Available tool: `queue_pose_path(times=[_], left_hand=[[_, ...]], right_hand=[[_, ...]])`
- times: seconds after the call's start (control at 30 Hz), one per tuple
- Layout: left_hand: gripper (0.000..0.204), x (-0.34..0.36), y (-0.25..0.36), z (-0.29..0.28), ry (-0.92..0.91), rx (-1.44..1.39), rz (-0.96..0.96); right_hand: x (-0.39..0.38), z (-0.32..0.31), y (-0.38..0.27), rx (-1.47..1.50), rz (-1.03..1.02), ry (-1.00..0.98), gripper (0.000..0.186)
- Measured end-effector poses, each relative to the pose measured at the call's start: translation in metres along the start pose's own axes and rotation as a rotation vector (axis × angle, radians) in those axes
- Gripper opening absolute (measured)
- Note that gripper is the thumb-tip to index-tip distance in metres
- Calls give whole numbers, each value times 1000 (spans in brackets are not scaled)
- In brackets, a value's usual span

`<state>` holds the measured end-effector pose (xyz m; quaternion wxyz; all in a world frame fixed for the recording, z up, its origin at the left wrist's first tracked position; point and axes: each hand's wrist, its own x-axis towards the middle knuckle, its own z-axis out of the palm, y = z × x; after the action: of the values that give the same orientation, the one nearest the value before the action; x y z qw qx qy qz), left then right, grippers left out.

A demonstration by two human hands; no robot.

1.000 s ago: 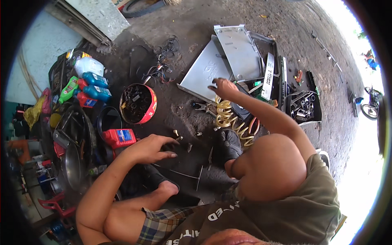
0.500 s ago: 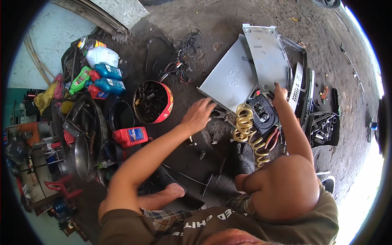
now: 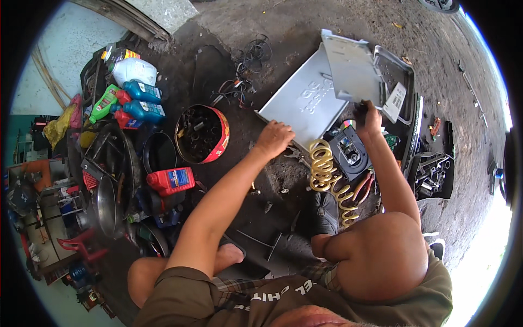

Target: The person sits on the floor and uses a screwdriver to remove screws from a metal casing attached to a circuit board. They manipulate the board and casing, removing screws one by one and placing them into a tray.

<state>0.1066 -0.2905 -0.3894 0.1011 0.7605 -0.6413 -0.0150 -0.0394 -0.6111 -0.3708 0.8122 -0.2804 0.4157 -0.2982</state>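
Note:
My left hand (image 3: 276,138) grips the near left edge of a flat silver metal panel (image 3: 305,98) with embossed marks, its fingers curled over the rim. My right hand (image 3: 371,121) holds the lower end of a second silver panel (image 3: 354,68), which is tilted and overlaps the first one. Below the panels lies a black disc-drive unit (image 3: 351,153) with its inner parts showing. A coiled yellow air hose (image 3: 324,166) runs beside it, and pliers with red handles (image 3: 363,186) lie close to my right forearm.
To the left stand a round red tin of metal parts (image 3: 222,136), a red jug (image 3: 171,181) and several blue bottles (image 3: 143,113). A black tray of sockets (image 3: 433,175) sits at the right. Loose wires (image 3: 237,90) lie beyond the tin.
My left hand has come onto the edge of the embossed panel. The second panel has tilted in my right hand, and more of the disc-drive unit shows.

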Motion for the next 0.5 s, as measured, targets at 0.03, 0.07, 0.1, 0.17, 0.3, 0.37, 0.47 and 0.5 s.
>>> queue_pose_path(times=[0.03, 0.07, 0.1, 0.17, 0.3, 0.37, 0.47, 0.5], left_hand=[[15, -1, -6, -10, -9, -10, 14], [16, 6, -9, -23, -17, -30, 50], [16, -2, -19, -35, -31, -25, 41], [18, 0, -30, -50, -36, -21, 60], [20, 3, -36, -58, -42, -15, 47], [19, 7, -31, -54, -43, -6, 6], [19, 30, -20, -36, -31, 11, -40], [19, 36, -18, -31, -16, 29, -73]], right_hand=[[-5, 4, -7, 42, 2, -70, 15], [6, -8, -15, 62, 2, -127, 19], [-10, 17, -17, 40, 49, -126, 19], [-9, 17, -25, 43, 92, -218, 19], [-34, 31, 2, 40, 308, -206, 20], [-47, 48, 22, -14, 396, -224, 23], [-39, 77, 51, -14, 366, -149, 25], [-43, 95, 50, -26, 386, -206, 29]])
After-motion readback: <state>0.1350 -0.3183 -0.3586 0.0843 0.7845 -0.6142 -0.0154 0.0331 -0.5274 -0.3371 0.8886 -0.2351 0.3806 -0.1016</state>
